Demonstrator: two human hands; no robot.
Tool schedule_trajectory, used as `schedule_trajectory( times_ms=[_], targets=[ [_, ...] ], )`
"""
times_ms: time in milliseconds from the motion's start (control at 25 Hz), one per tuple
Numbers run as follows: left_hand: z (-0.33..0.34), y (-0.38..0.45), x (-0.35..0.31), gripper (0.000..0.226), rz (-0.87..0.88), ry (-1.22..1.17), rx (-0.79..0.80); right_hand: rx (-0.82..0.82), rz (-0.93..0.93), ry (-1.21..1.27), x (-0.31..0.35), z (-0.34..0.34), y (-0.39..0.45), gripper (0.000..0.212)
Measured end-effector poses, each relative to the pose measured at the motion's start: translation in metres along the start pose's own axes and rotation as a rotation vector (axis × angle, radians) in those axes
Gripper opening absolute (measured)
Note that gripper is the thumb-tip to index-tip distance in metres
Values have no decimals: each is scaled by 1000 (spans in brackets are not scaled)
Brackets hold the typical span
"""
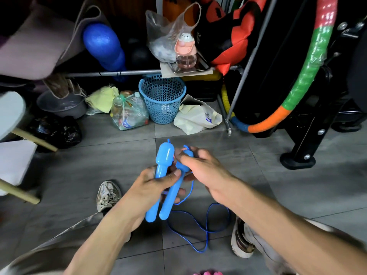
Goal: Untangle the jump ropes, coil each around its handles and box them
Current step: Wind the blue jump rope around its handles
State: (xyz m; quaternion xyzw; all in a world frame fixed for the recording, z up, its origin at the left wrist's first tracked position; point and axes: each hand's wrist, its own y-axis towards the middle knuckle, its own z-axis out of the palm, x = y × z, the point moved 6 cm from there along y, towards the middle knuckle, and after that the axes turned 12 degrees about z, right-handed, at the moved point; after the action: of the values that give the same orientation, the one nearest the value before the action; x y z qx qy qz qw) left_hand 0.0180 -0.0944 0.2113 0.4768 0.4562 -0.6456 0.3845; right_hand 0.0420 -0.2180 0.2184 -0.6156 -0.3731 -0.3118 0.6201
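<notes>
Blue plastic everywhere in the middle of the shot: two glossy blue plastic jump-rope handles [161, 185] are held side by side, tips up, over a grey tiled floor [258, 185]. Nearest us, the thin blue cord [206, 231] of the rope hangs off the handles and loops loosely on the tiles between two worn sneakers, the left one [108, 195] and the right one [241, 241]. Up a touch, the left hand [151, 183] has its fingers curled round both handle shafts, thumb pressed across the front, clamping the pair together. Beside it, the right hand [200, 165] has its fingers closed on the bulbous top of the right-side handle, where a bit of cord shows above the knuckles; whether it pinches the cord as well I cannot tell.

Further out on the floor, a blue perforated plastic waste basket [162, 98] stands upright, with a clear bag of empty plastic bottles [129, 112] just beside it on the left and a crumpled cream bag [196, 118] on the right. Above the basket, a pink lidded drinking bottle [185, 52] sits on a shelf tray. Off to the right, a padded hoop in orange, green and red segments [309, 72] leans against black gym equipment.
</notes>
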Motion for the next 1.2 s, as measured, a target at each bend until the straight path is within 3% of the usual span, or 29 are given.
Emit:
schedule_trajectory(
  times_ms=[120, 240, 360, 520, 680, 800, 1000, 1200],
  targets=[
    [4, -1, 1, 36, -48, -64, 88, 16, -111, 21, 6, -1, -6, 18],
    [13, -9, -4, 41, -63, -217, 230, 347, -26, 233, 7, 5, -12, 36],
    [22, -18, -3, 53, -114, -315, 355, 561, 44, 286, 4, 12, -23, 35],
    [18, -12, -3, 34, 13, -141, 301, 440, -22, 231, 10, 4, -21, 26],
    [16, -3, -5, 21, 155, 25, 166, 318, -77, 231, 16, -2, -16, 33],
    [19, -2, -5, 24, 137, -25, 228, 294, -95, 262, 24, -10, -14, 34],
    [29, -13, 0, 25, 27, -164, 377, 400, -96, 313, 36, -19, -21, 34],
    [33, -18, 2, 35, 16, -166, 373, 521, -75, 329, 35, -17, -24, 31]
  ],
)
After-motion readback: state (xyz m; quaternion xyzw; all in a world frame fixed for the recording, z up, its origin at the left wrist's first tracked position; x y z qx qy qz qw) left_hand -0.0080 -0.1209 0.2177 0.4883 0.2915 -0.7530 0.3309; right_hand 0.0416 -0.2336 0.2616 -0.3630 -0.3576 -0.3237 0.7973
